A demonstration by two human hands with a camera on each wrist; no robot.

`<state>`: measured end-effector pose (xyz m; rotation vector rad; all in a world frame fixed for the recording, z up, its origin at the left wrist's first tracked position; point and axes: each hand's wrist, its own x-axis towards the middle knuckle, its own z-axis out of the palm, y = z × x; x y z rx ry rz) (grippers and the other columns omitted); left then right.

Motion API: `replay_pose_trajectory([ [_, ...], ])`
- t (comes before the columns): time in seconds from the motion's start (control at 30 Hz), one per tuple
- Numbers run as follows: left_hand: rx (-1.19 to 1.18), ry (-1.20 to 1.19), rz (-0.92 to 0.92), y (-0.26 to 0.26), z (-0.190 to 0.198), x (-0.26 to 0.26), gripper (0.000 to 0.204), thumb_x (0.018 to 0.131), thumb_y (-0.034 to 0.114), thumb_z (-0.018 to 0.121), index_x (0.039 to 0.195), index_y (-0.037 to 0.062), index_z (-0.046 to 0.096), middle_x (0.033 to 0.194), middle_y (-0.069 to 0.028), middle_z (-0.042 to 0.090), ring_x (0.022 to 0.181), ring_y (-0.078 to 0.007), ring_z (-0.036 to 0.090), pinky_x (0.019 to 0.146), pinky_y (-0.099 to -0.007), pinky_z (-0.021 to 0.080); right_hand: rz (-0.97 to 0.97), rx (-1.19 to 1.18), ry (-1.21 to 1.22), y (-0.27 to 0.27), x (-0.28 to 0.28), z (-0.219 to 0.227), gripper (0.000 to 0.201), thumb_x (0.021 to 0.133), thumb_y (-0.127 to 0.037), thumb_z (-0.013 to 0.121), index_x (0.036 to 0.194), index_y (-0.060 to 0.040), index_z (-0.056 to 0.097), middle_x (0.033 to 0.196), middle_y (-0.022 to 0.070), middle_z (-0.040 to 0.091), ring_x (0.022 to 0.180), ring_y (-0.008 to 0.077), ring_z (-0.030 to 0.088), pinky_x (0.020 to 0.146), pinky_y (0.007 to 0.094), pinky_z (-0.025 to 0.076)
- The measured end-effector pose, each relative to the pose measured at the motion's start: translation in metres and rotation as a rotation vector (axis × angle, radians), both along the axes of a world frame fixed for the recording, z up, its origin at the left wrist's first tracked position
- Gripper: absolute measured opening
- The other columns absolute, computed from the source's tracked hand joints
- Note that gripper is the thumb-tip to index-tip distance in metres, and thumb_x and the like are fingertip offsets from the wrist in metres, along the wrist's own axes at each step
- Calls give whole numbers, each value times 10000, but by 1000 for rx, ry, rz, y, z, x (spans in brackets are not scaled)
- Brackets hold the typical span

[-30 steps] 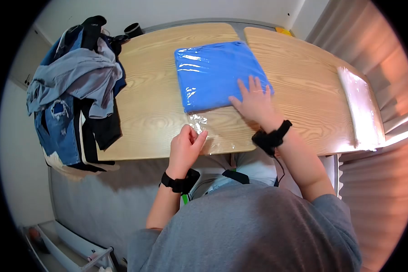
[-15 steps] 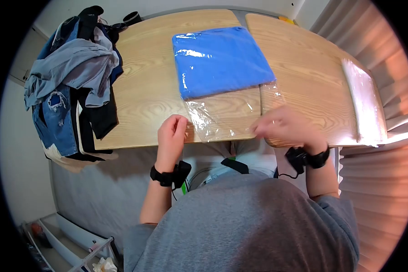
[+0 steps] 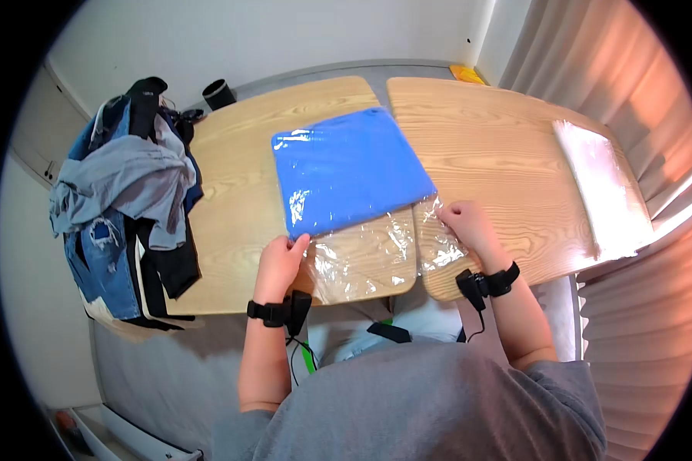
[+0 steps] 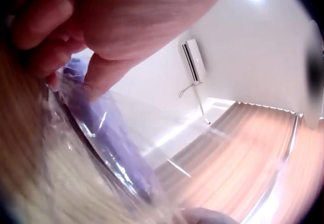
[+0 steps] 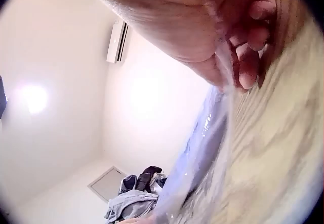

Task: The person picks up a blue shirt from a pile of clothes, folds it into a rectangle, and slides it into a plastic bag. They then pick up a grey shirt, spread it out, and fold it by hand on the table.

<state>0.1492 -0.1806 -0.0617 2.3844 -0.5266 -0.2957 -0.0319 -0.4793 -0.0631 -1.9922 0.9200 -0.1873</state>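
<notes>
A folded blue garment [image 3: 354, 173] lies in a clear plastic bag [image 3: 361, 257] on the wooden table, the bag's loose end spread toward the person. My left hand [image 3: 279, 269] pinches the bag's left edge close to the garment's near left corner; thumb and fingers meet on the film in the left wrist view. On the other side my right hand [image 3: 470, 227] grips the bag's right edge, its fingers curled round the film [image 5: 225, 117] in the right wrist view. Between the hands the loose plastic is wrinkled and shiny.
A heap of clothes [image 3: 131, 200], with jeans and grey and black pieces, covers the table's left end. A stack of clear plastic bags [image 3: 601, 188] lies at the right end by the curtain [image 3: 630, 84]. A narrow gap divides the two tabletops.
My right hand has come off the garment's top, swung back, and now grips the bag's right edge. My left hand has shifted to the bag's left edge by the garment's corner.
</notes>
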Motion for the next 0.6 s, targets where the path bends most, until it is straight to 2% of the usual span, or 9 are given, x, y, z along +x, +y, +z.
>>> replay_pose_trajectory([
  [0.1,-31,23,-37,11,-5,7,413,835,345,613,716,-49,578,648,-192,594,621,-313,584,583,-388,434,11,-66,25,5,-4,6,350,829,-339,588,742,-4,642,558,82,596,513,167,569,561,314,458],
  [0.2,-239,442,33,26,-1,5,334,856,250,610,634,20,516,542,13,458,504,-72,423,455,-273,337,35,12,18,7,-17,8,324,830,-305,588,737,0,640,554,76,595,516,152,569,550,291,458],
  [0.37,-189,642,-50,64,9,-17,285,897,242,563,672,73,518,524,44,430,474,-33,382,436,-198,291,243,301,37,19,-54,30,278,846,-238,566,742,8,644,592,57,606,539,115,563,521,268,444],
  [0.43,-337,568,-37,77,9,-22,239,912,236,541,749,62,529,576,47,459,498,-33,396,456,-195,308,309,280,76,15,-64,22,256,864,-206,543,762,4,647,636,48,604,589,100,559,559,254,445],
  [0.47,-361,459,-68,83,8,-23,174,871,161,579,986,30,570,900,-83,590,771,-126,555,661,-244,439,297,257,-10,12,-68,12,230,873,-189,532,810,2,645,662,39,602,618,98,554,586,245,444],
  [0.5,-359,457,-65,84,9,-27,174,871,161,579,986,30,570,900,-83,590,771,-126,555,661,-244,439,279,224,-102,7,-71,4,211,881,-171,521,858,0,643,687,31,601,648,96,549,612,237,442],
  [0.53,-246,21,-256,80,14,-37,305,824,115,607,1112,43,535,1117,-138,496,982,-202,492,808,-305,405,238,256,-172,10,-71,6,199,867,-112,529,1020,-20,618,780,40,610,723,104,539,666,233,442],
  [0.57,-125,-419,-438,78,16,-43,479,778,68,634,1238,56,499,1333,-192,401,1193,-278,429,956,-366,371,236,251,-176,15,-72,11,199,867,-112,529,1020,-20,618,780,40,610,723,104,539,666,233,442],
  [0.6,-111,-244,-503,80,9,-43,653,685,41,682,1300,144,487,1481,-197,155,1344,-376,201,1065,-437,236,256,102,-231,21,-74,17,245,847,-90,546,1081,-39,598,808,45,608,739,111,541,679,232,443],
])
